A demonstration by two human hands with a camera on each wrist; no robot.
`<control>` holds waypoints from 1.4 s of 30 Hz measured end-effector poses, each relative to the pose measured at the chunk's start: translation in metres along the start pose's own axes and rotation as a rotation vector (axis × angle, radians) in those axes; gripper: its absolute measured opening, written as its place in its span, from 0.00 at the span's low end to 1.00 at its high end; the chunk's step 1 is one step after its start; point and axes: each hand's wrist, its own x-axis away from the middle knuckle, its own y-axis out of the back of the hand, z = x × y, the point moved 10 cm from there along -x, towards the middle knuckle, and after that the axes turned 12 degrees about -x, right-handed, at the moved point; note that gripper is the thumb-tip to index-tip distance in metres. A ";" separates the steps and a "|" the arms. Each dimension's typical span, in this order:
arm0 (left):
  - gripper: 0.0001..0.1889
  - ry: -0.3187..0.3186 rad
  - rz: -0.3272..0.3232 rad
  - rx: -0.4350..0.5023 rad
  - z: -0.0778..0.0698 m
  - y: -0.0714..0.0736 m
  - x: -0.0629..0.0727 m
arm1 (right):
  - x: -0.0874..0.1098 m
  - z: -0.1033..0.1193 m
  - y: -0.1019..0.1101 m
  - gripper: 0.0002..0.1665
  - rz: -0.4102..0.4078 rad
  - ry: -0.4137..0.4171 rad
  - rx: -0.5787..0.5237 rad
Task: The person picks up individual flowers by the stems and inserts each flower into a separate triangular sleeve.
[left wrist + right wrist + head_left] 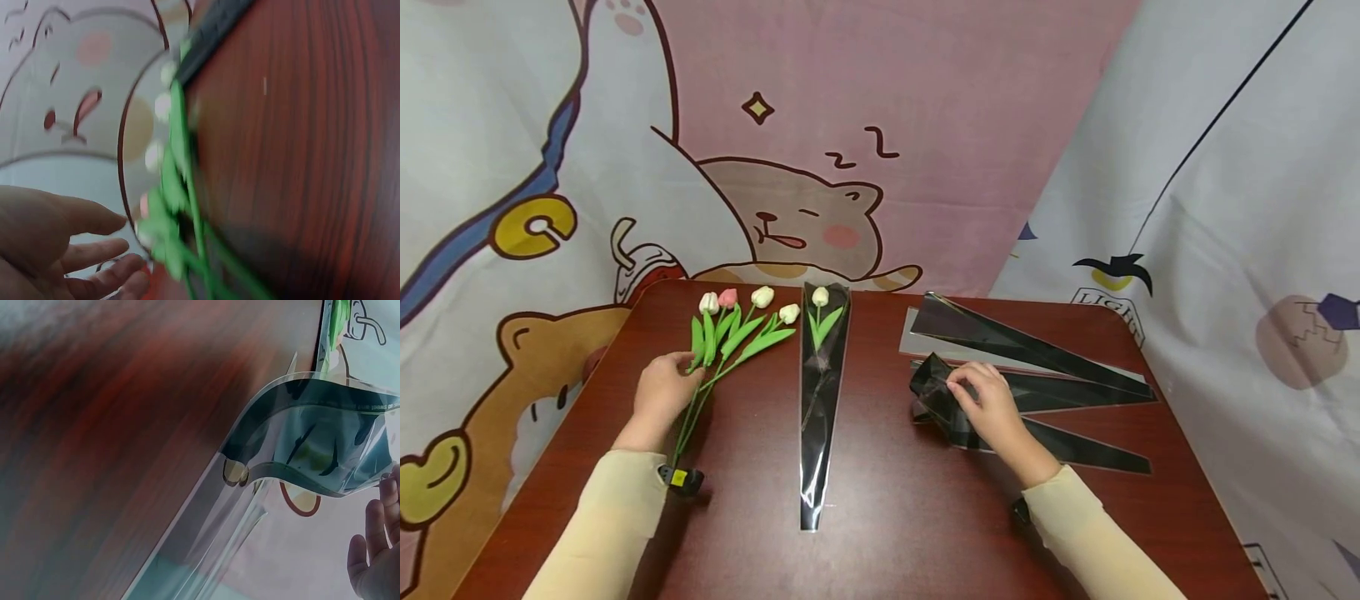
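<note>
My left hand (662,387) is beside several artificial tulips (741,335) with white and pink heads and green leaves. Its fingers (94,215) are loosely extended in the left wrist view, next to the leaves and not around the stems. On the right, my right hand (992,408) pinches the wide end of a black flower sleeve (936,396) with a clear edge. That end is lifted and bent, and the right wrist view has the fingers at the edge of its curved film (325,440). The thumb's contact is hidden there.
In the middle of the table (880,508) lies another black sleeve (822,433) with a white tulip (820,297) inside. More flat black sleeves (1000,329) are spread at the right, narrow ends toward the right edge. A cartoon-printed cloth (962,125) hangs behind the table.
</note>
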 end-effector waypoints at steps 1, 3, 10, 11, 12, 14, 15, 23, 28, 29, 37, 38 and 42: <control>0.23 0.017 0.020 -0.032 0.009 0.002 0.000 | 0.000 -0.001 0.001 0.03 -0.004 0.004 0.002; 0.24 0.046 0.064 -0.087 0.024 0.003 0.000 | 0.001 -0.002 0.002 0.03 -0.011 0.004 0.011; 0.19 0.067 0.196 -0.170 0.052 -0.004 0.010 | 0.003 -0.006 0.007 0.04 -0.021 -0.003 0.031; 0.18 0.069 0.203 -0.173 0.054 -0.006 0.011 | 0.003 -0.006 0.007 0.04 -0.023 0.000 0.030; 0.18 0.072 0.210 -0.173 0.055 -0.008 0.013 | 0.003 -0.005 0.007 0.04 -0.023 0.002 0.027; 0.16 0.085 0.220 -0.165 0.057 -0.011 0.016 | 0.003 -0.005 0.006 0.04 -0.021 0.017 0.030; 0.15 0.089 0.219 -0.164 0.057 -0.011 0.017 | 0.003 -0.004 0.006 0.04 -0.020 0.023 0.029; 0.10 0.099 0.211 -0.177 0.058 -0.012 0.019 | 0.005 -0.004 0.004 0.04 -0.012 0.012 0.020; 0.10 0.116 0.157 -0.178 0.058 -0.007 0.018 | 0.006 -0.005 0.003 0.03 -0.005 0.003 0.024; 0.10 0.114 0.134 -0.178 0.057 -0.004 0.017 | 0.006 -0.006 0.003 0.03 -0.006 0.001 0.025; 0.11 0.147 -0.056 -0.184 0.055 0.016 0.017 | 0.005 -0.006 0.000 0.04 -0.002 -0.002 0.011; 0.11 0.154 -0.074 -0.183 0.056 0.018 0.018 | 0.005 -0.005 0.000 0.04 -0.002 0.001 0.010; 0.11 0.193 -0.114 -0.183 0.058 0.024 0.018 | 0.005 -0.005 -0.001 0.04 0.004 0.002 0.005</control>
